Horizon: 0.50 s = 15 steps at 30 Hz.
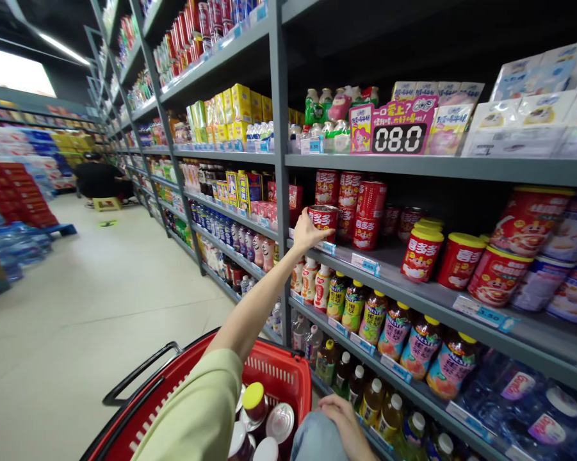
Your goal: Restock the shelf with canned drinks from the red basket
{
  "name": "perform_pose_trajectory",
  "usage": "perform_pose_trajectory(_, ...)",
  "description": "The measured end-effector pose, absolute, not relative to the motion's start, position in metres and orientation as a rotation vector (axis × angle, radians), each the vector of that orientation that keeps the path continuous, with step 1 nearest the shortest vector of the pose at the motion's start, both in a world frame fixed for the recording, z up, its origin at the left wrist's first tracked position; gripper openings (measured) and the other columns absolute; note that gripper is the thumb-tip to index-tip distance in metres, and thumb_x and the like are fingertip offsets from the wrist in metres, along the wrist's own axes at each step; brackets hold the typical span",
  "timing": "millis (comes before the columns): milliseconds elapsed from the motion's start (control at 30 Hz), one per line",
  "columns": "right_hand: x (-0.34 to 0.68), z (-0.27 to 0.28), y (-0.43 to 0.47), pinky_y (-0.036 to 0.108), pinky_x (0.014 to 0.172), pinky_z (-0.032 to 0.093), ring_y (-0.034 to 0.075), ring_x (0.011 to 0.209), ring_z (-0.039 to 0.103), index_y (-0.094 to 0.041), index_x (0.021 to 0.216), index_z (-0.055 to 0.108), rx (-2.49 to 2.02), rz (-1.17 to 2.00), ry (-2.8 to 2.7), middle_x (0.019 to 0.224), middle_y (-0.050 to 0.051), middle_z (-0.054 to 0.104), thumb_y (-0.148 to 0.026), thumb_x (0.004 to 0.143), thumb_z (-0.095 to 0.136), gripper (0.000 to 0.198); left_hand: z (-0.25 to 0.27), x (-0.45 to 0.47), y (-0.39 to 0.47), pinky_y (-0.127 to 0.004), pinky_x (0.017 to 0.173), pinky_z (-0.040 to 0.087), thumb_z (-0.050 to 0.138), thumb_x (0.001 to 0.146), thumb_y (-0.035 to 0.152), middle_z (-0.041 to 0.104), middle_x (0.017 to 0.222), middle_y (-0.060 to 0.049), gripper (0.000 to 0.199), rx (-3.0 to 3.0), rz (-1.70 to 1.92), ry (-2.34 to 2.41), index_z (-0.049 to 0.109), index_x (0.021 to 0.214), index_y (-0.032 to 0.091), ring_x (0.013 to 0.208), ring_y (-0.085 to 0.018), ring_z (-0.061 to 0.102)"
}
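Note:
My left hand [309, 232] reaches out to the shelf, its fingers and thumb around a red can [323, 216] with white lettering at the shelf's front edge. Behind and to the right of it stand stacked red cans [367, 214] of the same look. Low in the view, my right hand [346, 422] lies on my knee [319, 438] with nothing visible in it. Beside the knee is a red shopping basket [288, 368] holding several cans, one with a yellow lid [254, 398].
Bottled drinks [372, 315] line the shelf below, and larger cans with yellow lids [421, 253] stand to the right. A grey upright post [279, 128] is just left of the cans. Far down the aisle a person [100, 178] sits on a low stool [107, 202].

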State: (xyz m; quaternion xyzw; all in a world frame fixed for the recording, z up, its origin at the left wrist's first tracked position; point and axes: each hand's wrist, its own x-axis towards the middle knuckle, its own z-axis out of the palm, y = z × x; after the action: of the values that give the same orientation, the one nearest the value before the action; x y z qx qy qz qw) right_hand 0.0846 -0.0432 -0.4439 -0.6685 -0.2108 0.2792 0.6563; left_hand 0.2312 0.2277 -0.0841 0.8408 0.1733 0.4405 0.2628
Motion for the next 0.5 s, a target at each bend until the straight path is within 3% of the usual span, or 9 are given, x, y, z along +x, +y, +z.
perform_pose_trajectory(500, 0.081, -0.422, -0.045, 0.043, 0.096, 0.046, 0.039, 0.104, 0.07, -0.022, 0.08, 0.08, -1.552, 0.634, -0.442, 0.091, 0.009, 0.08, -0.054, 0.07, 0.064, 0.037, -0.079, 0.227, 0.249, -0.044, 0.118, 0.043, 0.092, 0.065, 0.045, 0.056, 0.148, -0.024, 0.113, 2.202, 1.215, 0.582, 0.032, 0.154, 0.011, 0.139, -0.036, 0.056)
